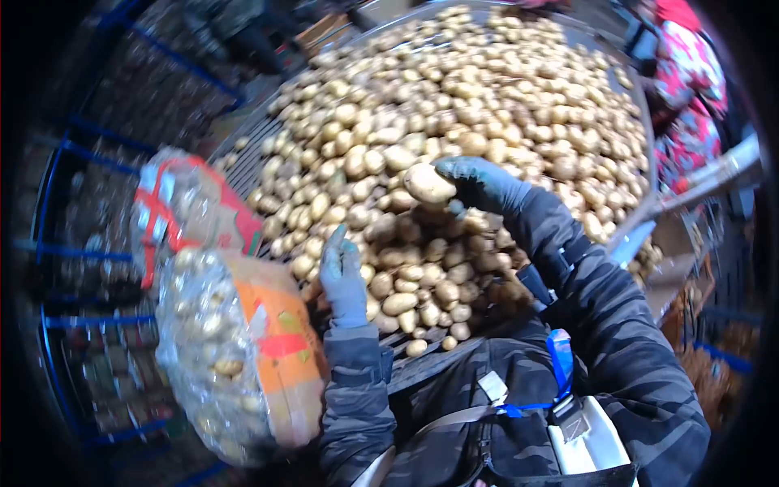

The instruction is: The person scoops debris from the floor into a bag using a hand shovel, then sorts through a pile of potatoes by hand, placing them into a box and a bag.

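My right hand (487,183), in a grey glove, grips a large pale potato (428,184) between thumb and fingers, above the heap. My left hand (344,280), also gloved, is held upright at the near left side of the pile, fingers stretched out and nothing visible in them. Around both hands lies a big heap of loose potatoes (487,105) of mixed sizes. It rests on a slatted table (258,144) with a raised rim. Between my hands the heap dips into shadow, with smaller potatoes near the front edge.
To my left stands a bulging clear plastic bag of potatoes (207,349) with an orange panel. Behind it is another bag with red tape (166,207). Blue metal racks (50,203) line the left side. A person in a red patterned garment (690,89) is at the far right.
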Demonstrator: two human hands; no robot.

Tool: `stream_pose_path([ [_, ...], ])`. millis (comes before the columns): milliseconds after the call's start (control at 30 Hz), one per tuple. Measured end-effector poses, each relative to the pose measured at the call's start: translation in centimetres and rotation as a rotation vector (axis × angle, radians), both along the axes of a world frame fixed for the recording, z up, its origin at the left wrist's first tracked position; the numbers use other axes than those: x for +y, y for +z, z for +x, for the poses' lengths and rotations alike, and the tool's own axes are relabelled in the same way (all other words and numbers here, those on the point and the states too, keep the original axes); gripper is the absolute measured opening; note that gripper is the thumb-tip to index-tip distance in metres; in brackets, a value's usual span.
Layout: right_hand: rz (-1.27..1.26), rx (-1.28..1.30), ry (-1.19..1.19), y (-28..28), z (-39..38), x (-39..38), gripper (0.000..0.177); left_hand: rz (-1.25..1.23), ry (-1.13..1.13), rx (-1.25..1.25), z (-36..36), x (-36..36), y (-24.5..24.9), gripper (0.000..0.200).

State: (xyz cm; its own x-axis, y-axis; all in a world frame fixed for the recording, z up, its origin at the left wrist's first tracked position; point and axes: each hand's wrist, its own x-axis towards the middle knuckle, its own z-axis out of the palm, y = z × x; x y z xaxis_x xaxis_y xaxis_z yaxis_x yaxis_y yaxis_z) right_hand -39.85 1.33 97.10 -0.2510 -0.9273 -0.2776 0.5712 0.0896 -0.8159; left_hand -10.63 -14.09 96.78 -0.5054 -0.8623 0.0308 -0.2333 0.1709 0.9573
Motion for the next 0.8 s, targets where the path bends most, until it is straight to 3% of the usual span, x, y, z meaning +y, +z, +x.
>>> stream_pose_path([
  [33, -0.056, -0.177, -0.003, 0.3, 0.3, 2.3, 0.054, -0.148, -0.098, 0.034, -1.3, -0.7, -1.9, 0.038],
  [100, -0.127, -0.375, -0.109, 1.6, 1.3, 6.5, 0.063, -0.021, -0.194, 0.104, -5.4, 2.0, -0.6, 0.036],
  [133, -0.097, -0.423, -0.132, 0.0, 1.1, 7.8, 0.059, -0.004, -0.255, 0.093, -6.9, 2.8, -0.9, 0.036],
  [233, -0.069, -0.26, -0.323, 0.2, 1.7, 13.5, 0.048, -0.049, -0.43, 0.01, -10.8, 5.0, -1.9, 0.036],
  [467, 0.24, -0.044, -0.728, 2.8, 6.5, 34.6, 0.036, -0.635, -0.75, -0.251, -15.5, 4.6, -6.2, 0.041],
  [600, 0.465, -0.025, -0.802, 1.1, 12.5, 47.5, 0.035, -0.9, -0.843, -0.382, -15.3, 5.6, -5.2, 0.045],
  [767, 0.738, -0.128, -0.751, -4.2, 22.1, 57.8, 0.035, -0.926, -0.871, -0.385, -15.2, 7.1, -4.2, 0.046],
  [800, 0.83, -0.003, -0.682, -6.8, 24.2, 59.7, 0.03, -0.917, -0.868, -0.356, -15.3, 6.6, -4.9, 0.045],
])
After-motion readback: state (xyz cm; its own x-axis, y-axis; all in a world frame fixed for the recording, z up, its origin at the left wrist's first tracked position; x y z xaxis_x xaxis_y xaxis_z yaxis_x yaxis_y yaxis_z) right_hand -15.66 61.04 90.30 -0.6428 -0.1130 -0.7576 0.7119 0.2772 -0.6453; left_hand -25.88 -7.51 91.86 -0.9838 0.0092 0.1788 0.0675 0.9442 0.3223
